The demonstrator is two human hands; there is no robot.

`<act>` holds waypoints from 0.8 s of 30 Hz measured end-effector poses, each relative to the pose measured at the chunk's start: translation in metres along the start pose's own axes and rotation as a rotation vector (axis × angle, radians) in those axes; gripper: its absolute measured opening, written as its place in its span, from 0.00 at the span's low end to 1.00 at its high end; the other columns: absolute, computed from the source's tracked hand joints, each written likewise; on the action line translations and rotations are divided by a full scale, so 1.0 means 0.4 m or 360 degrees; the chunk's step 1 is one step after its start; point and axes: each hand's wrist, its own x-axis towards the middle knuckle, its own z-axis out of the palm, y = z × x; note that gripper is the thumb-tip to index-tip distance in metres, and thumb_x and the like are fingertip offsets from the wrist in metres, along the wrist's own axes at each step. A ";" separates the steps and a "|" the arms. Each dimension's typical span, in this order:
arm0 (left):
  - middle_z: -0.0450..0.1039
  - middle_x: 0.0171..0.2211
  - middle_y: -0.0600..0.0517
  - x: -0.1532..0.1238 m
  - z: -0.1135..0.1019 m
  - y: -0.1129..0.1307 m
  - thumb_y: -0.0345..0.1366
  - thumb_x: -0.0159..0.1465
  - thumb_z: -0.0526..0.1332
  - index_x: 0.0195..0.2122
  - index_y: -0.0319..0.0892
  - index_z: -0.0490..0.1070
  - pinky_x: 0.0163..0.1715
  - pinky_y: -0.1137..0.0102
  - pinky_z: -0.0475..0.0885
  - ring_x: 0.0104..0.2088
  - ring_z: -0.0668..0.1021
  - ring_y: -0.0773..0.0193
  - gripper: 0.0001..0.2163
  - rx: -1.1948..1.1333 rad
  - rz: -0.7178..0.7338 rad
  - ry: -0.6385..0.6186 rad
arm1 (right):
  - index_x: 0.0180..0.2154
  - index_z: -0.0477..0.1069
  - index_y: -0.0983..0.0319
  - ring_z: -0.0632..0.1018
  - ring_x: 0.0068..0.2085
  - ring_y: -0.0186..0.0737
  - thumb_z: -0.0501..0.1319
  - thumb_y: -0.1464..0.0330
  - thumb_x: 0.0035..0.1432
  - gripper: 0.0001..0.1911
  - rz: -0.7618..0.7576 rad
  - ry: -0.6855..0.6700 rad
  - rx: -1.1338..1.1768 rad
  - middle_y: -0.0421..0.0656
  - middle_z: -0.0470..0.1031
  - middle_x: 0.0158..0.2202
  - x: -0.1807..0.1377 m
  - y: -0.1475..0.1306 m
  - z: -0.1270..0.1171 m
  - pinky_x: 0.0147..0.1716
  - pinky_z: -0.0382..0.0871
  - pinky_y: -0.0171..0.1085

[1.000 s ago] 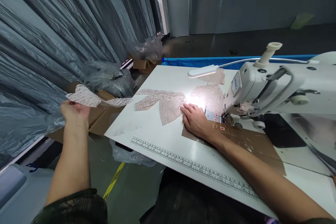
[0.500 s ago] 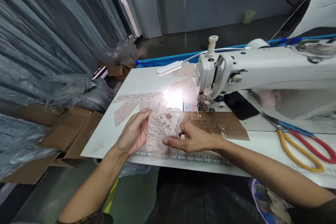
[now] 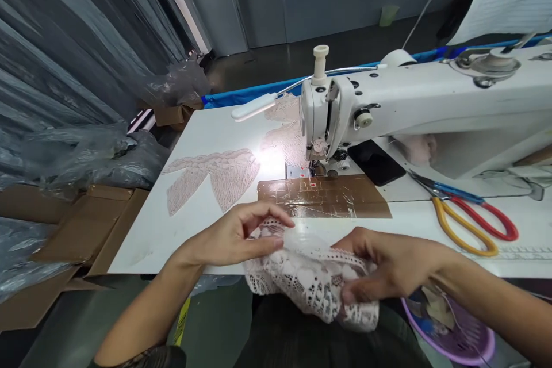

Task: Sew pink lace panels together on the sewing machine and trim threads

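A pale pink lace piece (image 3: 308,276) hangs between my two hands over the table's front edge, with part of it down over my lap. My left hand (image 3: 241,236) pinches its upper left part between thumb and fingers. At the right end my right hand (image 3: 383,264) grips the lace, its thumb in front and fingers behind. A sheer whitish strip shows at the upper edge between the hands. Another pink lace piece (image 3: 215,175) lies flat on the white table (image 3: 159,241) to the left. More lace (image 3: 282,135) lies beside the sewing machine head.
The white sewing machine (image 3: 414,98) stands at the right, with a brown taped plate (image 3: 323,198) before its needle. A black phone (image 3: 376,162) and scissors (image 3: 466,224) lie nearby. A purple basket (image 3: 474,345) is below the edge. Cardboard boxes (image 3: 86,224) stand left.
My hands have moved apart and nearer my body, and the lace is now spread between them below the table edge. The view has shifted, showing the flat lace piece uncovered.
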 end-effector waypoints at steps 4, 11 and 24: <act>0.74 0.33 0.49 0.032 -0.040 -0.030 0.39 0.66 0.61 0.39 0.40 0.79 0.25 0.76 0.64 0.28 0.71 0.70 0.09 0.0193 0.0081 -0.0084 | 0.32 0.72 0.65 0.67 0.25 0.28 0.69 0.58 0.54 0.17 0.0120 0.0208 -0.0160 0.36 0.67 0.24 -0.052 0.012 -0.091 0.24 0.60 0.29; 0.75 0.31 0.50 0.153 -0.077 -0.110 0.43 0.65 0.60 0.45 0.41 0.78 0.21 0.76 0.61 0.22 0.68 0.71 0.14 0.0608 -0.0052 0.0204 | 0.33 0.74 0.60 0.69 0.24 0.35 0.68 0.55 0.51 0.15 0.0374 0.1370 -0.1026 0.40 0.71 0.23 -0.013 -0.013 -0.251 0.22 0.57 0.35; 0.72 0.38 0.49 0.152 -0.051 -0.154 0.43 0.59 0.69 0.37 0.46 0.82 0.25 0.74 0.64 0.25 0.67 0.70 0.09 0.0535 0.0158 0.0919 | 0.33 0.70 0.61 0.62 0.23 0.28 0.68 0.55 0.52 0.17 -0.0186 0.1579 -0.0667 0.34 0.65 0.23 -0.017 0.035 -0.259 0.20 0.52 0.33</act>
